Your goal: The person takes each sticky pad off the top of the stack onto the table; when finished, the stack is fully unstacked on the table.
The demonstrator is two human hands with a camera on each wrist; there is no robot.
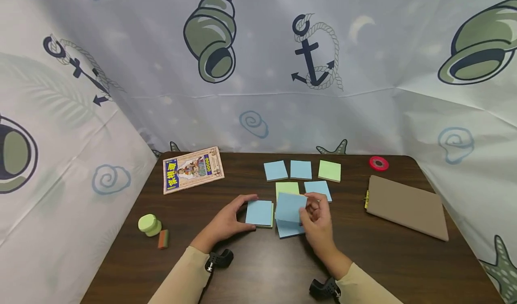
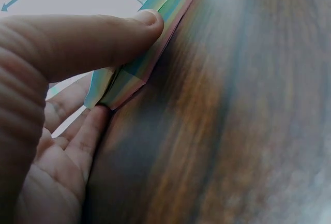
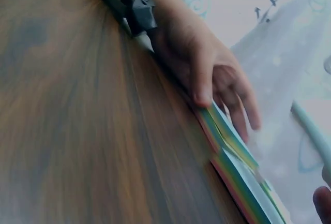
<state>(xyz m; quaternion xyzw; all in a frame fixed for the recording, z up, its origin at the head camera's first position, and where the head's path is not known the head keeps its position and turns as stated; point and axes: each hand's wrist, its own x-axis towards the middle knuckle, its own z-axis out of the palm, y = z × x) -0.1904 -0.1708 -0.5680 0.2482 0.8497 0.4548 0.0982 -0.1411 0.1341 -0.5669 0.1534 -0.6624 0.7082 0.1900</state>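
Between thumb and fingers my left hand [image 1: 224, 223] grips a stack of sticky-note pads [image 1: 259, 212], blue on top with a green edge below. In the left wrist view the thumb presses on the pads' multicoloured side [image 2: 137, 66], low against the wood. My right hand [image 1: 318, 230] pinches a blue sticky-note pad [image 1: 290, 206] by its right side, raised and tilted over another blue pad [image 1: 290, 229]. Part of the lower pad is hidden behind it. The raised pad [image 3: 313, 133] appears edge-on at the right of the right wrist view. A green pad [image 1: 286, 187] lies just behind.
Behind the hands lie further blue pads [image 1: 276, 170] and a green pad [image 1: 329, 170]. A booklet [image 1: 194, 170] is at the back left, with a green round container [image 1: 149, 224] and a small striped block [image 1: 163, 239] nearer. A brown notebook [image 1: 405, 207] and red ring [image 1: 378, 163] lie right.
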